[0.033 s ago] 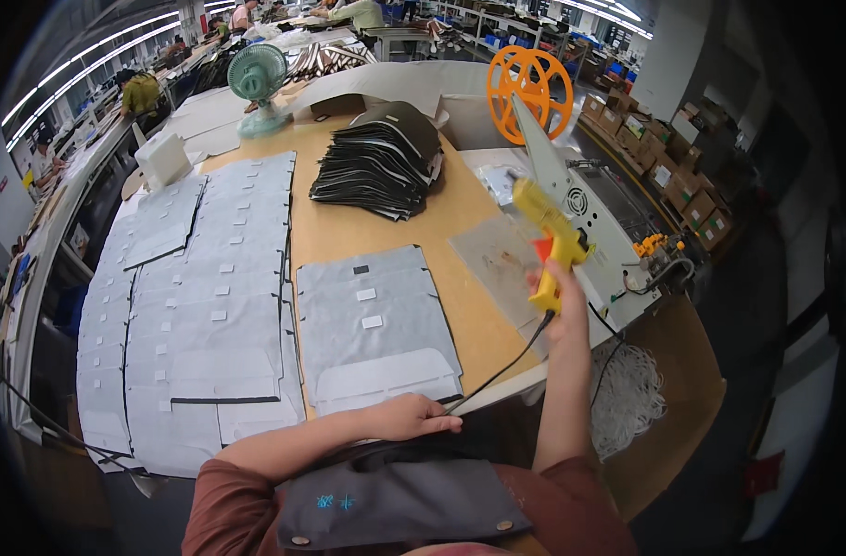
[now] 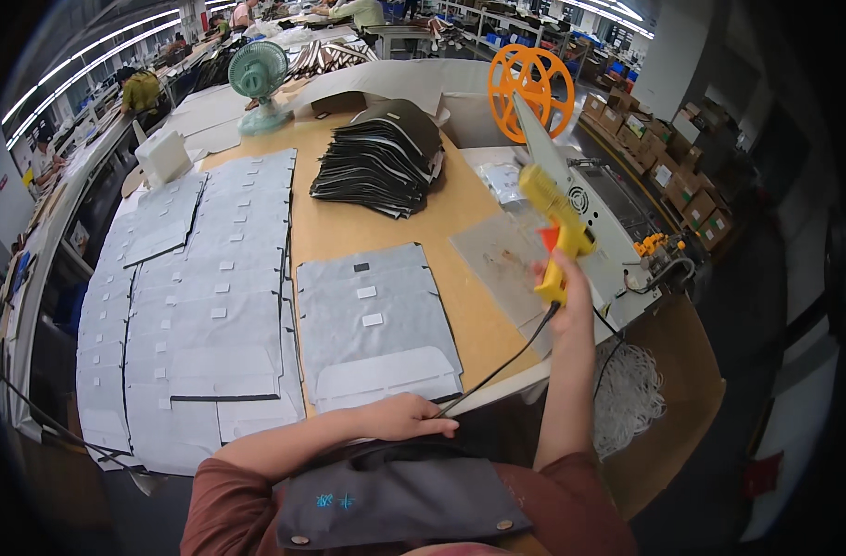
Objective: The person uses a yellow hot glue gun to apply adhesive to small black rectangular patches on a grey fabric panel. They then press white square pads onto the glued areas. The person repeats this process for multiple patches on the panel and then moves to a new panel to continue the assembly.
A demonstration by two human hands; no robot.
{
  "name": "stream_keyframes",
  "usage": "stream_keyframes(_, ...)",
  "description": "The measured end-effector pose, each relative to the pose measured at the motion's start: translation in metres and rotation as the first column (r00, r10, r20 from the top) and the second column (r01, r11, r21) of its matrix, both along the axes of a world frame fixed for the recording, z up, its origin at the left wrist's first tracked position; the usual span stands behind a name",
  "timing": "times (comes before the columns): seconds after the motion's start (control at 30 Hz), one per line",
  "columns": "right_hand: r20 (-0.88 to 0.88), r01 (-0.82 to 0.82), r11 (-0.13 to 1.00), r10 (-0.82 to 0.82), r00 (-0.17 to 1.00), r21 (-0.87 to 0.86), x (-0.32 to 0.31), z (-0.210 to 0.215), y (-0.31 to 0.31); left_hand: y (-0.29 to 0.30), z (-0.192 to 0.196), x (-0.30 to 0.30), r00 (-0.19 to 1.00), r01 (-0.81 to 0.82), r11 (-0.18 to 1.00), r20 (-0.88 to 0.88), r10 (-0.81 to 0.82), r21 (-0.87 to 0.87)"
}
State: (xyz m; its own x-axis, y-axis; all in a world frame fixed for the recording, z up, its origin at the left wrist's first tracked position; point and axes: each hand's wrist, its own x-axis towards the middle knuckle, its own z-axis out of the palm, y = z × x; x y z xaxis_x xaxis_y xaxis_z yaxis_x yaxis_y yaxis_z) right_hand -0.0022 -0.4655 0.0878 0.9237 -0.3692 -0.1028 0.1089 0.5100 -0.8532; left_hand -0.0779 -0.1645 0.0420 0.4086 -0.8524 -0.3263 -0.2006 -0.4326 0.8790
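A yellow hot glue gun [image 2: 565, 243] with a red trigger is gripped in my right hand [image 2: 571, 287], raised over the right side of the table. Its nozzle end points up and away and is blurred. From its handle a black cord [image 2: 506, 363] runs down to my left hand [image 2: 406, 419], whose fingers are curled on it at the table's front edge. Just beyond my left hand lies a flat grey panel [image 2: 376, 320] with dark side edges, small pale patches and one dark patch. Several similar grey panels [image 2: 200, 306] cover the left of the table.
A stack of dark pieces [image 2: 381, 162] stands mid-table, with a green fan [image 2: 259, 79] behind it. At right are a machine [image 2: 608, 264] with an orange reel [image 2: 531, 93] and a carton [image 2: 692, 389] holding white strips [image 2: 627, 398]. Other people work far back.
My right hand and the glue gun have shifted slightly to the right. My left hand has moved a touch to the left.
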Motion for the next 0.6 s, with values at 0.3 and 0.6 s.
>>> stream_keyframes(0.3, 0.415, -0.210, 0.973, 0.150, 0.897, 0.101, 0.031, 0.069, -0.029, 0.157, 0.054, -0.004, 0.977, -0.184, 0.983, -0.106, 0.184, 0.017)
stream_keyframes(0.6, 0.452, -0.418, 0.895, 0.442, 0.775, -0.157, 0.066, 0.068, 0.016, 0.205, 0.108, 0.030, 0.967, -0.226, 0.951, -0.167, 0.192, -0.213)
